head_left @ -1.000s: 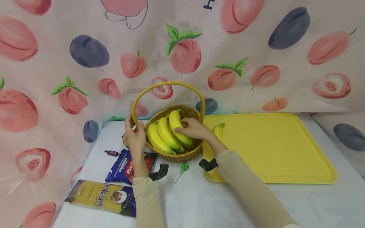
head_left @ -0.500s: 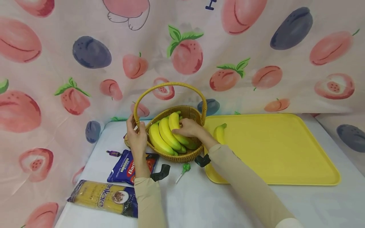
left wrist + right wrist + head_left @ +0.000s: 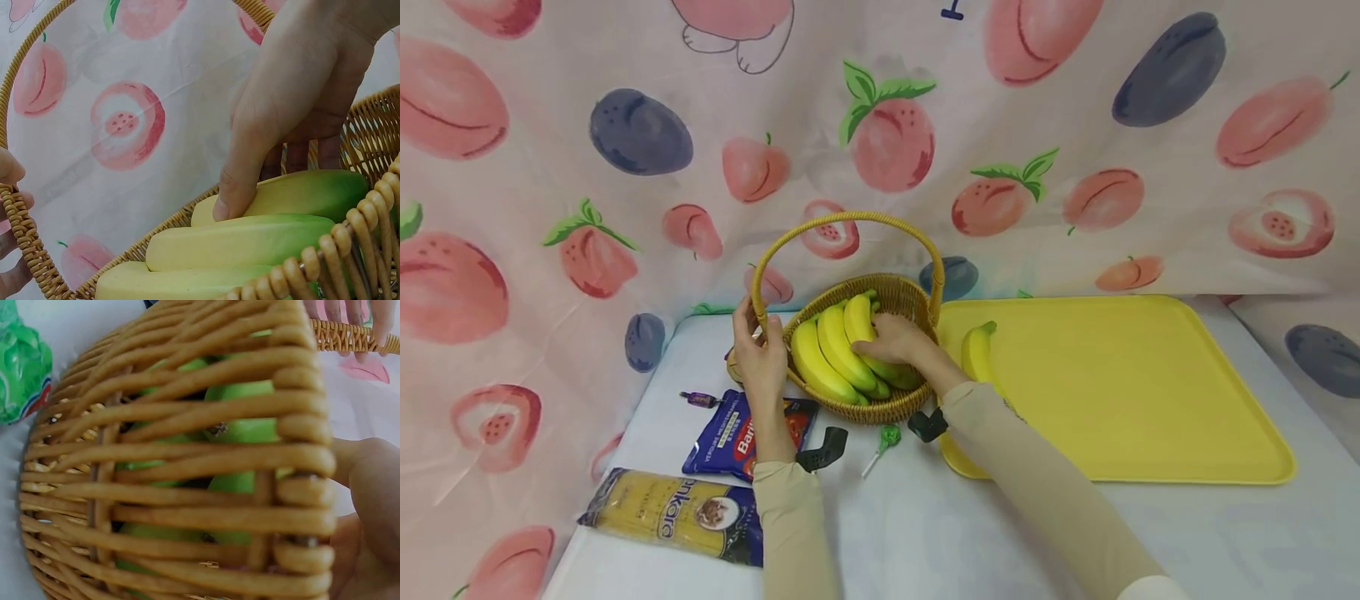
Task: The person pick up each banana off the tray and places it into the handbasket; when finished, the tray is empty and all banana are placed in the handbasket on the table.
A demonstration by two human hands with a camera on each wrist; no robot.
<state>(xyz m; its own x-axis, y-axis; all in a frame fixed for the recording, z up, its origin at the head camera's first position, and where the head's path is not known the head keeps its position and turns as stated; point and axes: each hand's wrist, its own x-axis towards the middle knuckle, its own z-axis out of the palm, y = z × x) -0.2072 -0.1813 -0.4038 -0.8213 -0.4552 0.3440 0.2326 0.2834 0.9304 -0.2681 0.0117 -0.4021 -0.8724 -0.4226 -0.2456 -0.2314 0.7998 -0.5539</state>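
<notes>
A wicker basket (image 3: 883, 412) with a tall arched handle (image 3: 859, 217) holds several yellow bananas with green ends. My left hand (image 3: 762, 360) grips the foot of the handle on the left side; in the left wrist view its fingertips (image 3: 9, 172) wrap the woven cane. Inside the basket, my right hand (image 3: 901, 340) holds the rightmost upper banana (image 3: 859, 320), thumb on the near side and fingers behind it. Seen from the left wrist, the right thumb (image 3: 234, 187) presses that banana (image 3: 300, 190) above the others. Basket weave covers most of the bananas in the right wrist view.
A yellow tray (image 3: 1135, 392) lies right of the basket, with one banana (image 3: 977, 354) at its left side. A green lollipop (image 3: 887, 437) lies in front. At left are a blue Barilla packet (image 3: 718, 437), spaghetti (image 3: 662, 512) and a purple-wrapped candy (image 3: 698, 400).
My right forearm has shifted slightly left, and the right hand sits further round the banana, which has moved a little. The left hand keeps its hold on the handle.
</notes>
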